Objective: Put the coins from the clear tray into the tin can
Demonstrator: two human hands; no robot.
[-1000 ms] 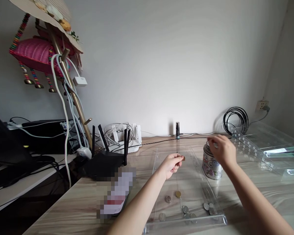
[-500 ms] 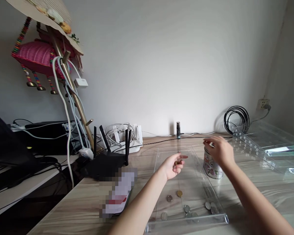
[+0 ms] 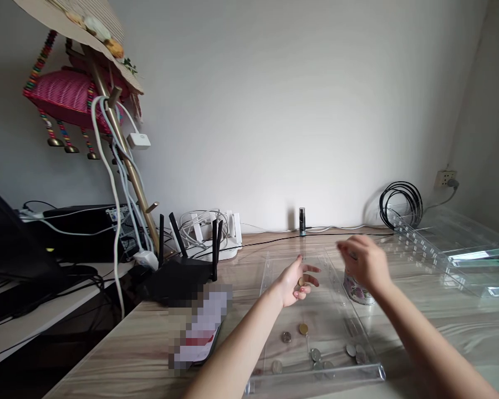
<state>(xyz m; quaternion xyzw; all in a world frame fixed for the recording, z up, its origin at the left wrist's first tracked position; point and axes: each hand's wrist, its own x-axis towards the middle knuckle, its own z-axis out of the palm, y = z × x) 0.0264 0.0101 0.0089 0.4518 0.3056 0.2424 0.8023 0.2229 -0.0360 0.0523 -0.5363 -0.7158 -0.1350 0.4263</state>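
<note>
My left hand (image 3: 296, 284) is cupped above the clear plastic tray (image 3: 316, 374), palm turned inward. Its fingers curl loosely round a gold-coloured coin (image 3: 300, 282). Below it, a gold-coloured coin (image 3: 303, 329) and several silver coins (image 3: 315, 355) lie in the tray. My right hand (image 3: 363, 263) is closed, with its fingertips pinched together, over the near side of a flowered tin (image 3: 355, 290). The hand hides most of the tin's upper part. Whatever the pinched fingers hold, if anything, is blurred and hidden.
Left of the tray are a pixelated flat object (image 3: 203, 332) and a black router (image 3: 178, 280). A small dark bottle (image 3: 302, 221) stands by the wall. Clear plastic panels (image 3: 461, 249) and a coiled black cable (image 3: 401, 205) are at the right.
My right hand has shifted slightly left over the tin, covering more of its top. The left hand's fingers have spread a little, with its thumb raised, still round the coin.
</note>
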